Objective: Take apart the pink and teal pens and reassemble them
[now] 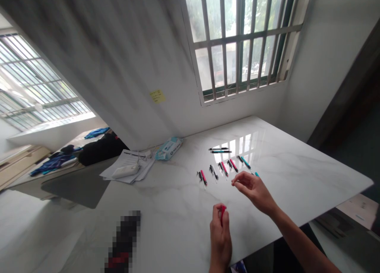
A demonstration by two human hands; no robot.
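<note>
Left hand [220, 235] is sitting low over the near edge of the counter [297, 174], fingers curled up, grip clenched on a red pen part [222, 212] that is poking out above the fingertips. The part is standing roughly upright in the hand, clear of the counter surface.

Right hand [253, 188] is hovering just beyond and right of the left one, wrist coming in from the lower right. Thumb and forefinger are pinching together around something small and thin at the fingertips; too small to say what it is. A teal pen end [256, 174] is showing just behind the knuckles, lying on the counter, whether the hand is touching it cannot be told.

A row of pens is lying on the white marbled counter just past the right hand, all angled the same way: a red pen [203, 177] at the left end, a dark pen [213, 171] next, two more red pens [224, 169] [233, 165], then a teal pen [245, 162] at the right end. Further back, two pens [220, 150] are lying side by side, near parallel, well apart from the row.

Left of the pens: a tissue pack [168, 148] near the wall, a stack of papers [130, 167] beside it with a white object on top. A yellow sticky note [157, 96] is sitting on the wall above. A barred window [237, 39] is reflecting on the counter.
</note>
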